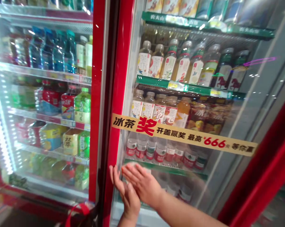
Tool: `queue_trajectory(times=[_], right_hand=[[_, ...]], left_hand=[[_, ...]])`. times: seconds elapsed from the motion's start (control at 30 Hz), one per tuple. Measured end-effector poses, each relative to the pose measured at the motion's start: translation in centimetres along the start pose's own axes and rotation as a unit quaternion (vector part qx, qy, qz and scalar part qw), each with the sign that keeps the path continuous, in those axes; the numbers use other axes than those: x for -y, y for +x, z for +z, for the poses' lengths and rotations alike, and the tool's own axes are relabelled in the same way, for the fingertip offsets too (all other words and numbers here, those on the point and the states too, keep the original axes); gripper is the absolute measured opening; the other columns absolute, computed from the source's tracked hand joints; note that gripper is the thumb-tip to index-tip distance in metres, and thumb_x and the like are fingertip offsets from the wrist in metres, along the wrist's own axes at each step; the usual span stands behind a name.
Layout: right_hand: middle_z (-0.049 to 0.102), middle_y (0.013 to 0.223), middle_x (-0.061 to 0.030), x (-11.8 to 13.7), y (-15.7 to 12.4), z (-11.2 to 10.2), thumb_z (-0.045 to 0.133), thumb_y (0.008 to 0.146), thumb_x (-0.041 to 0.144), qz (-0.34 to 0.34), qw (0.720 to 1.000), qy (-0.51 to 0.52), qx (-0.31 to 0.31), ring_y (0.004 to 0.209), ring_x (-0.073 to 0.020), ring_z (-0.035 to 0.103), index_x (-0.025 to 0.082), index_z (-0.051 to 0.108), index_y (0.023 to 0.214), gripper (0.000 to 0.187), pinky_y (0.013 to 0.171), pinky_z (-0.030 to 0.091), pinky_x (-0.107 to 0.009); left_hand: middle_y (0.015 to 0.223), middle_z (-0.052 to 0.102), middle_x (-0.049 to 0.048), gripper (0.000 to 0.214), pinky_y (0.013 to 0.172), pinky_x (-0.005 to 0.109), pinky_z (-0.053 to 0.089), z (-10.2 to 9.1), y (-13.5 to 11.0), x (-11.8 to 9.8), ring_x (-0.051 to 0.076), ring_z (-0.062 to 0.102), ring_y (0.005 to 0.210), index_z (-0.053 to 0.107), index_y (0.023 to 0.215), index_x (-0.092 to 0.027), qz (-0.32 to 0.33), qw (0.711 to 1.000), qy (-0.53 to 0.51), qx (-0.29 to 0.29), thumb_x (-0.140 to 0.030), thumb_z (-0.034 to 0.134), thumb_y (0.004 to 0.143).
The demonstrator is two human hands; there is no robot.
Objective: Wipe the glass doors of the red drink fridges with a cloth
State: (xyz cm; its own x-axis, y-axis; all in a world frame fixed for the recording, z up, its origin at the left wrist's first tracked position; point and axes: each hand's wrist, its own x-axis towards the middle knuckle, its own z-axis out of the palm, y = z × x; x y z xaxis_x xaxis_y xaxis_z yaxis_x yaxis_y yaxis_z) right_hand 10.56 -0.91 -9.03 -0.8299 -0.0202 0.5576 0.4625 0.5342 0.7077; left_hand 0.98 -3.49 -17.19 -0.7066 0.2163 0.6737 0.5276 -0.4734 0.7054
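Observation:
My left hand (125, 192) is raised at the bottom middle, palm up and fingers stretched upward. Across its palm side lies my right hand (144, 183), its fingers straight and close together. The two hands overlap and seem to touch at the palms. A pale patch shows by the right fingertips; whether it is a thing in the hands or part of the fridge behind, I cannot tell. Both hands are in front of the glass door of a red-framed drinks fridge (123, 56), low beside its left edge. Rows of bottled tea (182, 64) stand behind the glass.
A second fridge (94, 104) with drink bottles on several shelves stands at left. A yellow promotional strip (183, 134) crosses the right fridge's door. Small red-capped-looking water bottles (160, 151) line a lower shelf. A red strap (72, 214) shows at bottom left.

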Motion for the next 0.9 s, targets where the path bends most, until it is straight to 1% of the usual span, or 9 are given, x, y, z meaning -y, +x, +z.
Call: queue_trajectory(times=[0.07, 0.17, 0.3, 0.37, 0.43, 0.5, 0.63, 0.77, 0.9], right_hand=[[0.051, 0.168, 0.0232, 2.4, -4.8, 0.3, 0.046, 0.101, 0.072, -0.038, 0.999, 0.002, -0.014, 0.17, -0.0055, 0.017, 0.041, 0.075, 0.137, 0.056, 0.135, 0.028, -0.019], [0.05, 0.168, 0.0272, 0.4, -7.8, -1.5, 0.043, 0.098, 0.084, -0.03, 0.999, -0.022, 0.006, 0.17, -0.0038, 0.016, 0.047, 0.074, 0.138, 0.063, 0.132, 0.03, -0.017], [0.031, 0.182, 0.0065, -8.0, -4.2, -5.0, 0.046, 0.105, 0.076, 0.132, 0.986, -0.086, 0.047, 0.174, -0.0215, 0.005, 0.031, 0.046, 0.168, 0.077, 0.144, 0.002, -0.046], [0.025, 0.184, -0.0041, -11.1, -1.9, -5.6, 0.05, 0.108, 0.067, 0.26, 0.959, -0.109, 0.03, 0.174, -0.0302, 0.0, 0.023, 0.033, 0.174, 0.081, 0.142, -0.002, -0.06], [0.025, 0.183, -0.0096, -11.7, -0.6, -5.1, 0.051, 0.108, 0.064, 0.326, 0.939, -0.104, 0.005, 0.174, -0.0331, 0.002, 0.019, 0.026, 0.176, 0.086, 0.141, 0.004, -0.064], [0.028, 0.183, -0.01, -9.7, -0.7, -3.8, 0.052, 0.106, 0.067, 0.295, 0.953, -0.068, 0.001, 0.174, -0.0321, 0.01, 0.017, 0.025, 0.176, 0.09, 0.141, 0.015, -0.061], [0.035, 0.181, 0.0042, -4.1, -2.6, -2.3, 0.042, 0.106, 0.068, 0.152, 0.988, -0.02, 0.033, 0.17, -0.0191, 0.026, 0.023, 0.039, 0.171, 0.079, 0.13, 0.044, -0.037], [0.048, 0.174, 0.0067, -3.9, -4.2, -4.0, 0.032, 0.105, 0.066, 0.124, 0.992, -0.028, 0.022, 0.167, -0.0134, 0.031, 0.024, 0.046, 0.167, 0.076, 0.131, 0.037, -0.027], [0.041, 0.179, -0.0004, -7.1, -8.3, -6.8, 0.043, 0.102, 0.06, 0.169, 0.984, -0.056, -0.029, 0.171, -0.0209, 0.025, 0.02, 0.046, 0.167, 0.076, 0.139, 0.025, -0.037]], left_hand=[[0.183, 0.023, 0.0195, 0.068, 0.136, 0.055, 0.037, -0.6, 1.0, -0.2, 0.033, 0.034, 0.167, 0.025, 0.173, -0.019, 0.006, 1.0, -0.008, -0.004, -0.037, 0.032, 0.107], [0.182, 0.025, 0.0183, 0.066, 0.137, 0.054, 0.035, -1.2, 1.9, -0.1, 0.032, 0.036, 0.166, 0.031, 0.171, -0.019, 0.023, 1.0, -0.021, -0.005, -0.035, 0.037, 0.107], [0.18, 0.028, 0.0215, 0.071, 0.129, 0.057, 0.047, -0.6, 2.3, 0.9, 0.036, 0.048, 0.158, 0.033, 0.17, -0.016, 0.094, 0.995, -0.022, 0.01, -0.039, 0.044, 0.104], [0.178, 0.029, 0.0241, 0.073, 0.125, 0.06, 0.05, -0.1, 2.0, 1.1, 0.039, 0.047, 0.157, 0.035, 0.169, -0.013, 0.127, 0.991, -0.026, 0.024, -0.043, 0.046, 0.103], [0.178, 0.029, 0.0241, 0.073, 0.123, 0.062, 0.052, 0.1, 1.4, 0.9, 0.041, 0.047, 0.158, 0.037, 0.169, -0.014, 0.157, 0.986, -0.036, 0.029, -0.042, 0.048, 0.102], [0.18, 0.03, 0.0203, 0.07, 0.125, 0.062, 0.05, 0.1, 0.4, 0.4, 0.039, 0.049, 0.157, 0.041, 0.168, -0.019, 0.193, 0.979, -0.039, 0.044, -0.035, 0.051, 0.101], [0.183, 0.031, 0.0097, 0.069, 0.137, 0.063, 0.035, -0.2, -1.6, 0.0, 0.036, 0.039, 0.166, 0.038, 0.171, -0.031, 0.218, 0.965, -0.016, 0.148, -0.032, 0.051, 0.103], [0.187, 0.02, 0.0046, 0.073, 0.144, 0.05, 0.019, 1.0, -1.1, -0.3, 0.024, 0.018, 0.174, 0.019, 0.176, -0.029, 0.239, 0.939, 0.004, 0.247, -0.034, 0.044, 0.108], [0.188, 0.014, 0.0029, 0.074, 0.144, 0.042, 0.003, 1.9, 4.0, -2.0, 0.018, 0.008, 0.175, 0.012, 0.177, -0.026, 0.362, 0.897, 0.106, 0.23, -0.032, 0.042, 0.11]])
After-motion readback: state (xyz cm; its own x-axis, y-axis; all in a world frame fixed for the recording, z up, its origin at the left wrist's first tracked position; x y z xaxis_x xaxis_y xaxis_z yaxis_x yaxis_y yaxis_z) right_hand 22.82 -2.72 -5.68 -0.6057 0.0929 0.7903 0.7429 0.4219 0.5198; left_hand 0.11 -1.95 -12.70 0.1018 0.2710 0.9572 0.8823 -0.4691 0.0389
